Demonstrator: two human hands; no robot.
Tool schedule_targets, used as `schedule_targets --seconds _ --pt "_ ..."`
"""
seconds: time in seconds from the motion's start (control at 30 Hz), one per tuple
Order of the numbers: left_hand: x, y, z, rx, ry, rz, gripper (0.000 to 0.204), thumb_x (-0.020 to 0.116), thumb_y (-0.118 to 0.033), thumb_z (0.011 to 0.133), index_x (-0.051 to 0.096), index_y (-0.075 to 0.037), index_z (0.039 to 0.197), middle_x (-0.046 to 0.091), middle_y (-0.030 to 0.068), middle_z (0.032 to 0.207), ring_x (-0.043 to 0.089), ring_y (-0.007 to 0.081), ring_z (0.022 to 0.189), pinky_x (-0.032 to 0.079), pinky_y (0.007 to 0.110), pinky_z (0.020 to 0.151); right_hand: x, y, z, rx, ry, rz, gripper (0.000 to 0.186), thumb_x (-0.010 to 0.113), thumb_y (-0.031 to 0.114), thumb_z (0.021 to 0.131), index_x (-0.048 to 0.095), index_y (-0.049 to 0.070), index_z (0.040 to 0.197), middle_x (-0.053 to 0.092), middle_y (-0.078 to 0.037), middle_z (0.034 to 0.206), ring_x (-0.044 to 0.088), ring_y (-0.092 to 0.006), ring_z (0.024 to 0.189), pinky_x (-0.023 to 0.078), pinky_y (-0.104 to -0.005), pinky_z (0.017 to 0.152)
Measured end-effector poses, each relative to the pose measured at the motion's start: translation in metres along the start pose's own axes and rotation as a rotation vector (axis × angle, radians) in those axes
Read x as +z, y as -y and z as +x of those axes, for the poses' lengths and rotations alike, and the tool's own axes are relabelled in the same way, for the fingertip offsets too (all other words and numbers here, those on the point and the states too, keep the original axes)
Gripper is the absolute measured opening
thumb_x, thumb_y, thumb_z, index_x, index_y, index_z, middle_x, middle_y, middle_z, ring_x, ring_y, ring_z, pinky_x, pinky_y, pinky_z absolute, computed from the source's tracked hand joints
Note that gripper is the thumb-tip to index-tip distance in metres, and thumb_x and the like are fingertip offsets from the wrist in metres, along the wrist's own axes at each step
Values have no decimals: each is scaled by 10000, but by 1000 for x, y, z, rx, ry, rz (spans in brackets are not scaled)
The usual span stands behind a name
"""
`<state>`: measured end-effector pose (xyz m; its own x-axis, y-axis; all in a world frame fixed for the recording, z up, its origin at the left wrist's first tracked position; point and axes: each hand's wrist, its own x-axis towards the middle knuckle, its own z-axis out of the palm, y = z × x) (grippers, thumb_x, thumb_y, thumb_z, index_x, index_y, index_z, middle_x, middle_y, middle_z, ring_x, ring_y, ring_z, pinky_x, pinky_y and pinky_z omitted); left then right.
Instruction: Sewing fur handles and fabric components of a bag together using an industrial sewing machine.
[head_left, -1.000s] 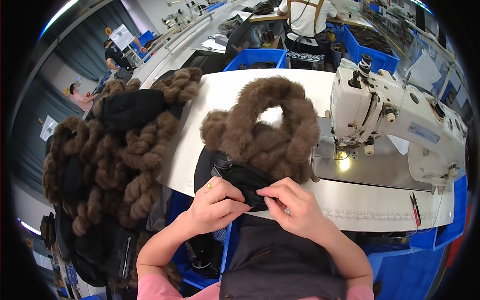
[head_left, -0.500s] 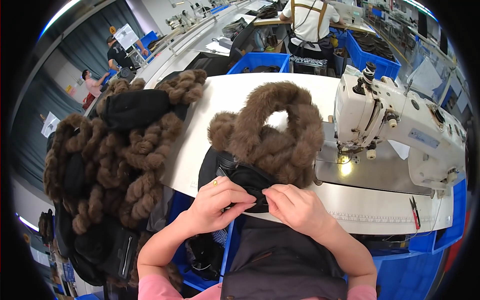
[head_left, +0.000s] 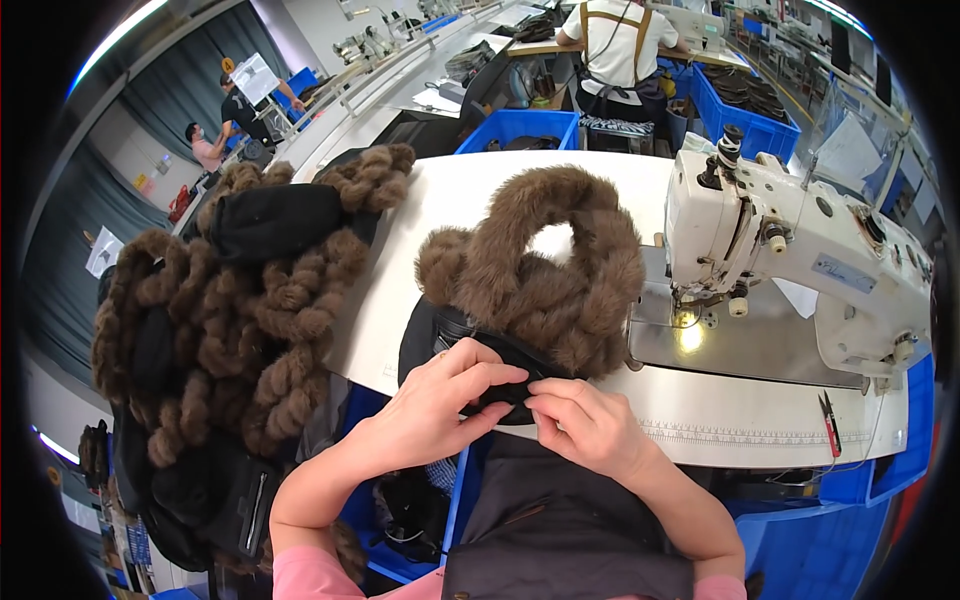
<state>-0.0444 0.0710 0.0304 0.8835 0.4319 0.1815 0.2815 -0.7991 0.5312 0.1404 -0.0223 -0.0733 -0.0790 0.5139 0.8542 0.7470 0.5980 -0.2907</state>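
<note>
A black fabric bag (head_left: 418,335) lies at the front edge of the white sewing table, with a thick twisted brown fur strap (head_left: 500,235) looped up behind it. My left hand (head_left: 450,400) is on the bag's near part, its thumb and forefinger curved around a fold of the black fabric. Close beside it, my right hand (head_left: 590,425) pinches the same fabric between thumb and fingers. The fingertips of both hands almost meet. The dark cloth hides exactly what lies between them.
A white sewing machine (head_left: 790,240) with a lit needle area stands right. Red-handled thread snips (head_left: 830,425) lie at the table's right. More fur-strapped black bags (head_left: 275,220) are piled left. Blue bins (head_left: 520,128) stand behind and below. A person (head_left: 620,50) sits at the back.
My left hand has shifted slightly up, its forefinger and thumb now further apart on the black fabric. My right hand's fingers have curled slightly lower. The bag stays nearly in place.
</note>
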Motion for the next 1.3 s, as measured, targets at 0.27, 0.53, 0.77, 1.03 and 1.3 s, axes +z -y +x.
schedule_targets --seconds 0.27,0.53,0.77,1.03,1.3 --pt "-1 11 -4 29 0 -43 261 744 -44 829 693 -77 1082 608 65 968 632 239 841 535 329 665 -5 4 2 138 102 122 185 764 71 804 659 30 951 650 -40 1031 669 -168 769 544 -279 603" --pt "3 26 -11 298 -38 145 178 776 -52 779 725 -74 948 599 46 930 630 230 823 524 340 723 1 -2 -8 -19 14 62 233 781 56 753 656 34 949 656 -42 1033 666 -157 713 543 -276 588" --pt "5 26 -12 180 -96 6 207 746 -23 805 636 -30 981 635 78 933 661 245 823 542 349 701 3 -3 -9 -18 9 43 219 778 46 745 644 39 919 659 -45 1003 663 -154 680 546 -266 584" --pt "-3 24 -6 254 -9 32 185 742 -10 817 674 -54 983 621 62 903 660 244 769 542 332 622 2 -4 -9 -48 6 32 211 775 44 745 635 39 903 665 -52 998 670 -152 683 550 -261 587" --pt "-5 21 -6 241 -3 32 224 751 -13 802 686 -45 1013 608 69 914 652 244 749 534 340 610 3 -3 -8 -23 14 50 232 772 31 750 598 44 903 688 -68 1027 679 -158 693 557 -264 586"
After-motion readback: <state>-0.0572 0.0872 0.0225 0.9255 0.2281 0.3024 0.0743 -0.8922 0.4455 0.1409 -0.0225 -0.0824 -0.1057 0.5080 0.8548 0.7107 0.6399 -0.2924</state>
